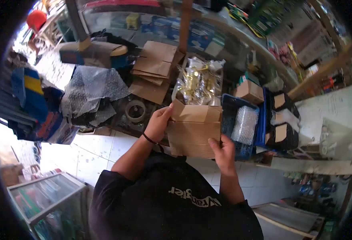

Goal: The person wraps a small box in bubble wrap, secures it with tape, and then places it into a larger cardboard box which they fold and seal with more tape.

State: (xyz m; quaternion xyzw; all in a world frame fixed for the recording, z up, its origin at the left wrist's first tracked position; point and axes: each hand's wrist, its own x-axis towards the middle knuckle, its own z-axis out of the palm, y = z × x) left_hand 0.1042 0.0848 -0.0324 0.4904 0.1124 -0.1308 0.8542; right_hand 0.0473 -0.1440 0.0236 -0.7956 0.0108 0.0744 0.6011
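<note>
A flattened cardboard box point(196, 134) is held up in front of my chest, its flap folded along the top. My left hand point(159, 123) grips it by the upper left edge, thumb on the front. At the lower right edge my right hand point(224, 154) pinches the cardboard, thumb on the near face. Just beyond it lies a tray of shiny wrapped gold and silver items point(200, 82). A stack of flat cardboard point(154, 60) rests behind my left hand, with a roll of tape point(135, 111) closer to me.
Bubble wrap point(94, 84) lies on the left of the bench. To the right, a blue basket point(224, 120) holds a bubble-wrapped package point(245, 125), beside a small brown box point(250, 92). A glass case point(48, 196) stands at the lower left.
</note>
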